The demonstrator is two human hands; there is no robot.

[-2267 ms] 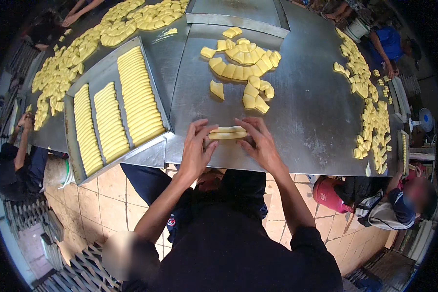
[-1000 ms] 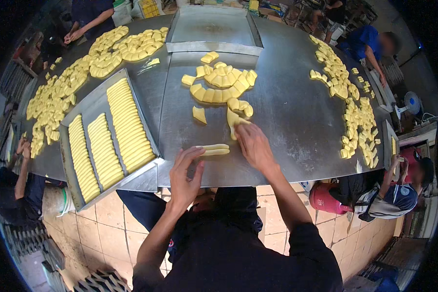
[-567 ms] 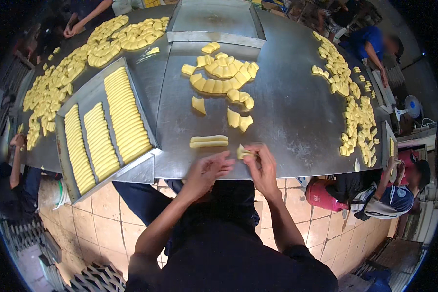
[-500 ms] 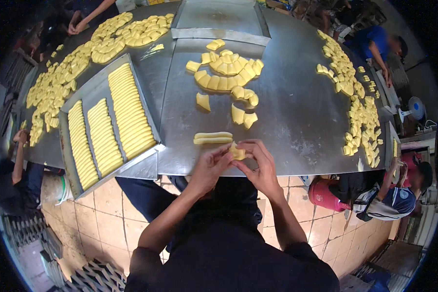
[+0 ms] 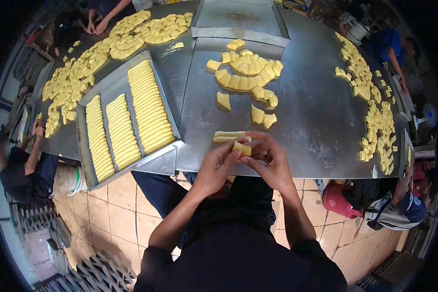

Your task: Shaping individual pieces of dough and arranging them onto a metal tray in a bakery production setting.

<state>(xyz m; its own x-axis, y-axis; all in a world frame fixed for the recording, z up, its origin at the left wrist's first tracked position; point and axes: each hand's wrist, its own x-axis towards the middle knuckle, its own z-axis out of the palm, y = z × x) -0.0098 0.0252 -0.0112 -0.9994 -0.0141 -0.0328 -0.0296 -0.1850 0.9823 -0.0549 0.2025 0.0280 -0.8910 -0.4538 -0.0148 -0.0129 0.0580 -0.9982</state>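
Note:
Between my two hands, just over the table's near edge, is a small piece of yellow dough (image 5: pixel 243 148). My left hand (image 5: pixel 219 165) pinches it from the left with thumb and fingers. On its other side my right hand (image 5: pixel 266 162) grips it too, thumb below and fingers curled over the top. Right behind my fingers lie two rolled dough sticks (image 5: pixel 228 136), side by side and partly hidden by my right hand. Farther back sit a few loose dough pieces (image 5: pixel 263 117) and a curved cluster of cut dough (image 5: pixel 246 80).
At my left a metal tray (image 5: pixel 177 144) holds three rows of dough sticks and overhangs the table edge. Another metal tray (image 5: pixel 238 19) stands at the back. Dough heaps (image 5: pixel 73 75) line the metal table (image 5: pixel 306 117) on both sides. Co-workers' hands (image 5: pixel 100 24) are at its edges.
The whole view has shifted, so the table and trays appear farther right. My hands still hold the dough piece, with the fingers slightly rearranged around it.

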